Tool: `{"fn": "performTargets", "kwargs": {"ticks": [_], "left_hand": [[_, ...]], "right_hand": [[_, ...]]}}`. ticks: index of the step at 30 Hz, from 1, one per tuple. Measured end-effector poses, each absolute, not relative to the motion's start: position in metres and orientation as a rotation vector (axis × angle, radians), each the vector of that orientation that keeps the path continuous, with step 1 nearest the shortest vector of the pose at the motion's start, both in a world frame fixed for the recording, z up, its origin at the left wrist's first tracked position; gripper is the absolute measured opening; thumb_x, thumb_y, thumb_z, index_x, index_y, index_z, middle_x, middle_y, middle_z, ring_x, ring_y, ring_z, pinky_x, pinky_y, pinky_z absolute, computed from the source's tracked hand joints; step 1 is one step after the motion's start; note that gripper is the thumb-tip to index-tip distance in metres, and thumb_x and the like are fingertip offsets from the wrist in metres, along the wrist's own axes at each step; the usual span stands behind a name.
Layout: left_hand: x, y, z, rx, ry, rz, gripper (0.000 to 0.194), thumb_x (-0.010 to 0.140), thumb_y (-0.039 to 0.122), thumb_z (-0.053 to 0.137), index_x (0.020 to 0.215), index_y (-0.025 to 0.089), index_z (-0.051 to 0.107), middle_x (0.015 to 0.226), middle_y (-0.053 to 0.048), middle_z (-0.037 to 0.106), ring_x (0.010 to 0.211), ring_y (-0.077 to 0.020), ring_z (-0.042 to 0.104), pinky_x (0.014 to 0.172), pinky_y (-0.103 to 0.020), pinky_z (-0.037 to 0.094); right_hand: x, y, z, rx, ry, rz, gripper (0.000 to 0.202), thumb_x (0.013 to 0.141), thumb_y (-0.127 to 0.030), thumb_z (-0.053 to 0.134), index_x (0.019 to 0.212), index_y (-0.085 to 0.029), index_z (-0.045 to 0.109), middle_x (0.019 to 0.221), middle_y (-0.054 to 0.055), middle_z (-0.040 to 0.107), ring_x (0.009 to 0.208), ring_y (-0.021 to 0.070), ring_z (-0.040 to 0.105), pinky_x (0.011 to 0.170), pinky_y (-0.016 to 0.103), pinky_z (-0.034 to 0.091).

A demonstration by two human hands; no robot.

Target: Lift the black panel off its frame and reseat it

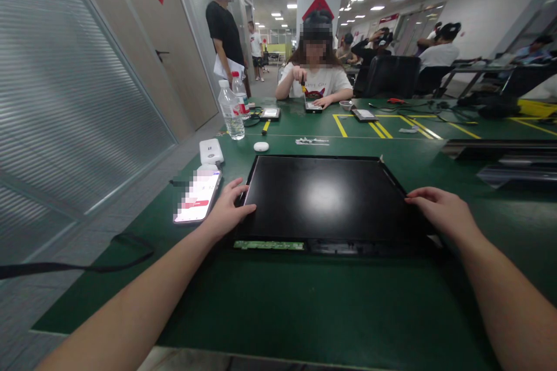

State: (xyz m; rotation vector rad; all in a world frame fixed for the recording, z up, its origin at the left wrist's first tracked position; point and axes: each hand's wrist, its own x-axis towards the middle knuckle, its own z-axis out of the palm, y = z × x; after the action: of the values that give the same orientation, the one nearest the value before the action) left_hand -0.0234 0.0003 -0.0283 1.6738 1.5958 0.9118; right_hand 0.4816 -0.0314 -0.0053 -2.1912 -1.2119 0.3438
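A black display panel (pixel 296 197) lies flat on the green table (pixel 304 307), its dark screen facing up with a bright reflection on it. Along its near edge runs a green circuit board strip (pixel 268 245). My left hand (pixel 230 206) grips the panel's left edge, thumb on top and fingers at the side. At the right edge, my right hand (pixel 439 208) pinches the frame between thumb and fingertips. Just left of my left hand lies a lit phone (pixel 198 196).
Beyond the panel are a white earbud case (pixel 261 146), a white power bank (pixel 211 151), a water bottle (pixel 231 113) and small white strips (pixel 312 142). Dark panel parts (pixel 522 171) lie at right. Across the table a person works on a small device (pixel 313 106).
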Motion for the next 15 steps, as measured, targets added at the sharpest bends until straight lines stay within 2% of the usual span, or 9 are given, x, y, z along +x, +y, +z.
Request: {"fn": "performTargets", "kwargs": {"ticks": [5,10,15], "left_hand": [[-0.0238,0.0004,-0.0284,1.728,1.626,0.88,0.057,0.078,0.04,0.082,0.131,0.021,0.077,0.178,-0.017,0.043,0.167,-0.0436,0.038,0.137,-0.059,0.03],[-0.0229,0.0032,-0.0301,1.746,1.655,0.879,0.056,0.076,0.038,0.08,0.129,0.02,0.077,0.176,-0.018,0.045,0.166,-0.0451,0.038,0.138,-0.06,0.027],[-0.0196,0.0029,-0.0294,1.743,1.66,0.889,0.053,0.076,0.036,0.082,0.127,0.022,0.079,0.174,-0.016,0.048,0.165,-0.0445,0.039,0.138,-0.059,0.028]], "right_hand": [[0.4746,-0.0339,0.0042,-2.206,-1.171,0.39,0.018,0.071,-0.04,0.069,0.078,-0.026,0.079,0.085,0.008,0.078,0.087,0.0306,0.068,0.081,0.043,0.049],[0.4761,-0.0331,0.0038,-2.206,-1.14,0.43,0.022,0.067,-0.041,0.069,0.079,-0.025,0.08,0.076,0.008,0.076,0.082,0.0301,0.067,0.077,0.042,0.046],[0.4773,-0.0322,0.0014,-2.184,-1.136,0.426,0.026,0.064,-0.044,0.068,0.078,-0.026,0.079,0.076,0.007,0.076,0.081,0.0301,0.066,0.076,0.043,0.045]]}}
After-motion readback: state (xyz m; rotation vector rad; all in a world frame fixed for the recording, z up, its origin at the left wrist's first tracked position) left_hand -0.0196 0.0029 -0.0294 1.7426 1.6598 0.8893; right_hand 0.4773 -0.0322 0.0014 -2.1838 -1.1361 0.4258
